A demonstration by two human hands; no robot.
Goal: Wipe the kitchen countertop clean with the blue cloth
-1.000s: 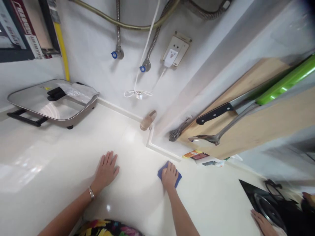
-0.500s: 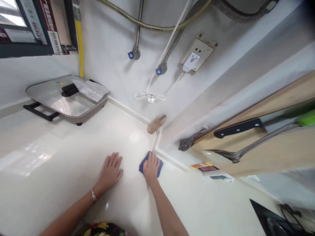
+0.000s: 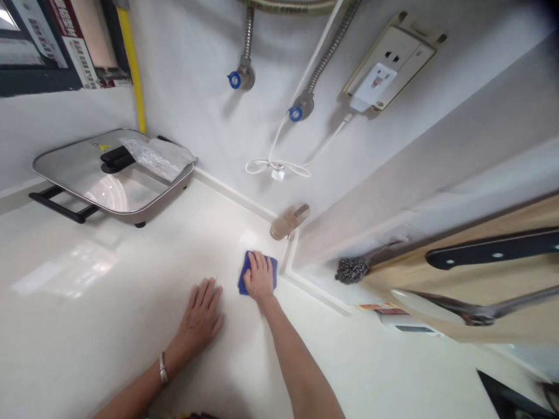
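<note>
My right hand (image 3: pixel 261 280) presses a folded blue cloth (image 3: pixel 243 283) down on the white countertop (image 3: pixel 144 267), close to the corner where the walls meet. Blue edges stick out on both sides of the fingers. To its left, my left hand (image 3: pixel 201 314) lies flat and open on the same surface, holding nothing. A bracelet (image 3: pixel 163 368) circles the left wrist. Just beyond the cloth, against the wall's foot, is a brownish fitting (image 3: pixel 288 221), perhaps a pipe end or cap.
An electric pan (image 3: pixel 131 215) with a glass lid stands back left. Two blue-knobbed valves (image 3: pixel 234 80), a plugged-in adapter (image 3: pixel 373 87) and a tied white cable (image 3: pixel 278 170) are on the wall. At right are a steel-wool scrubber (image 3: pixel 351 270), a knife (image 3: pixel 493 250) and a small box (image 3: pixel 406 321).
My right hand has slid the blue cloth a little forward and left, away from the right wall's foot. My left hand stays flat on the counter. The camera view has moved closer.
</note>
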